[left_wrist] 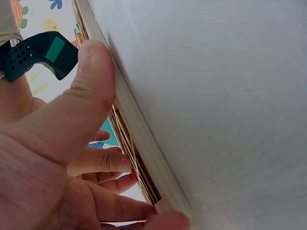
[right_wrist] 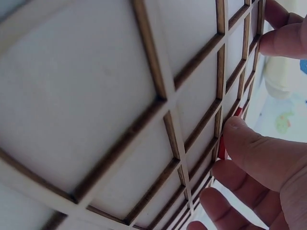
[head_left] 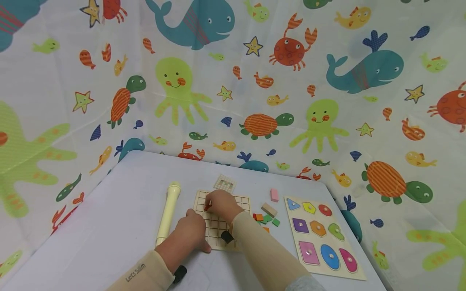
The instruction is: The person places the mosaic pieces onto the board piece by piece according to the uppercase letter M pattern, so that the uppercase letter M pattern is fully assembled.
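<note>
A wooden grid board (head_left: 214,232) lies flat on the white table. At its left side my left hand (head_left: 189,230) holds the board, the thumb (left_wrist: 96,72) pressing against the near edge. Over the upper left squares, my right hand (head_left: 223,205) pinches a small red tile (head_left: 207,206) between thumb and fingers. The right wrist view shows red pieces, one a red tile (right_wrist: 221,148) by the fingertips, at the far squares of the grid. The fingers partly hide the tile. A small patterned grid card (head_left: 225,184) lies just beyond the board.
Right of the board lie several green tiles (head_left: 267,219) and orange tiles (head_left: 259,217), a tan block (head_left: 269,209) and a pink block (head_left: 274,195). Further right is a shape puzzle board (head_left: 324,234) with knobbed pieces. A cream-coloured tube (head_left: 169,210) lies to the left. A patterned curtain (head_left: 233,89) stands behind.
</note>
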Action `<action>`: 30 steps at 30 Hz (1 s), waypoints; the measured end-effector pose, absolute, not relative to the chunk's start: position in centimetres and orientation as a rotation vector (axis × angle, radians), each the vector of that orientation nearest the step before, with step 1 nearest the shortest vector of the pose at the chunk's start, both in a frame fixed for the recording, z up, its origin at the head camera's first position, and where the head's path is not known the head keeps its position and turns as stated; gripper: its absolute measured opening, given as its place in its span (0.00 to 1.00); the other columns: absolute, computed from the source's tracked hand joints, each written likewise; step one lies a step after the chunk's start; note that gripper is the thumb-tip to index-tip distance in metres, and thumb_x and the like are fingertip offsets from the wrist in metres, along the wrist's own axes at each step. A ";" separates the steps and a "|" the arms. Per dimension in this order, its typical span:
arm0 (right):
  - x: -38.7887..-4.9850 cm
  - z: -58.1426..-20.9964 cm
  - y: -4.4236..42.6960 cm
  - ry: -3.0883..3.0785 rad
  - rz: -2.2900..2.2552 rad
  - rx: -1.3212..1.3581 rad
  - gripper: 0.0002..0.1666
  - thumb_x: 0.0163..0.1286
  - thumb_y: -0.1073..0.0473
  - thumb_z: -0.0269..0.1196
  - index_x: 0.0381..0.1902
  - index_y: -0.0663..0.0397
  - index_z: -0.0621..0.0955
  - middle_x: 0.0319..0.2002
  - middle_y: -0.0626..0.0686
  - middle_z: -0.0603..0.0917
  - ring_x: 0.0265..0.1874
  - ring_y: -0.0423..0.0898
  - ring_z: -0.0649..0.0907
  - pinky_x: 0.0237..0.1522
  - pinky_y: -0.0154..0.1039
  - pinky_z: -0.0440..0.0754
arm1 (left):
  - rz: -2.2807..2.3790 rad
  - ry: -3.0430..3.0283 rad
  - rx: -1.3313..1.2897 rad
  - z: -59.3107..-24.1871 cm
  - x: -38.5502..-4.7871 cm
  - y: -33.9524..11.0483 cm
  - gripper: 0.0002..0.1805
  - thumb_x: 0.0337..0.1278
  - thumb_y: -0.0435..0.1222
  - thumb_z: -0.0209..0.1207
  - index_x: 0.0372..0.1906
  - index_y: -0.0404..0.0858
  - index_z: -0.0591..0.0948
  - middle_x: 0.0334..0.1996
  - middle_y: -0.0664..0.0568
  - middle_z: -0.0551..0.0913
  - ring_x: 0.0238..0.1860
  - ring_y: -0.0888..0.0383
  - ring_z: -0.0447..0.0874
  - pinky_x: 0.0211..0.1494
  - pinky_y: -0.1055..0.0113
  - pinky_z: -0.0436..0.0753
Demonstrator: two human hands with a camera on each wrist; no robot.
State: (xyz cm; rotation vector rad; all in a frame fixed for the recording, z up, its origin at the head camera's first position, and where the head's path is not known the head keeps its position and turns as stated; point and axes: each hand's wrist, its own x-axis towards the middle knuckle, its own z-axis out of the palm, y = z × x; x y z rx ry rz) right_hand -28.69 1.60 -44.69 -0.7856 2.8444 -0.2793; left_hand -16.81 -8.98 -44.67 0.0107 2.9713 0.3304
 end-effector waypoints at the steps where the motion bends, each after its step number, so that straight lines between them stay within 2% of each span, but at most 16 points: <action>1: -28.7 -44.6 1.6 2.845 -0.273 -0.795 0.04 0.68 0.56 0.76 0.36 0.41 0.89 0.36 0.41 0.87 0.37 0.39 0.81 0.47 0.39 0.83 | 0.328 2.971 0.008 -44.7 -16.8 -9.0 0.44 0.20 0.58 0.89 0.35 0.26 0.84 0.42 0.37 0.73 0.29 0.49 0.78 0.41 0.55 0.88; 6: -28.7 -44.5 1.7 2.844 -0.261 -0.804 0.04 0.68 0.57 0.76 0.35 0.41 0.89 0.35 0.41 0.87 0.36 0.39 0.80 0.46 0.38 0.82 | 0.312 2.974 0.014 -44.5 -16.8 -8.9 0.43 0.21 0.58 0.89 0.35 0.26 0.84 0.42 0.37 0.73 0.29 0.50 0.78 0.41 0.54 0.88; 14: -28.8 -44.6 1.7 2.843 -0.318 -0.741 0.04 0.68 0.56 0.76 0.36 0.41 0.89 0.36 0.41 0.87 0.38 0.41 0.81 0.49 0.40 0.83 | 0.326 2.967 -0.013 -44.1 -16.6 -8.8 0.43 0.21 0.58 0.89 0.34 0.26 0.84 0.43 0.36 0.73 0.28 0.50 0.79 0.40 0.55 0.88; 22: -28.7 -44.6 1.9 2.854 -0.299 -0.778 0.05 0.67 0.55 0.77 0.33 0.39 0.89 0.35 0.40 0.88 0.36 0.39 0.80 0.47 0.38 0.83 | 0.361 2.966 -0.008 -43.9 -16.5 -8.9 0.40 0.22 0.57 0.89 0.31 0.28 0.84 0.42 0.37 0.73 0.29 0.49 0.79 0.39 0.55 0.88; 30: -28.9 -45.0 1.9 2.833 -0.323 -0.736 0.06 0.67 0.54 0.77 0.32 0.37 0.89 0.38 0.40 0.89 0.38 0.40 0.80 0.49 0.39 0.82 | 0.393 2.930 -0.038 -44.2 -16.6 -9.0 0.43 0.23 0.56 0.89 0.37 0.25 0.84 0.45 0.36 0.73 0.29 0.49 0.79 0.40 0.55 0.87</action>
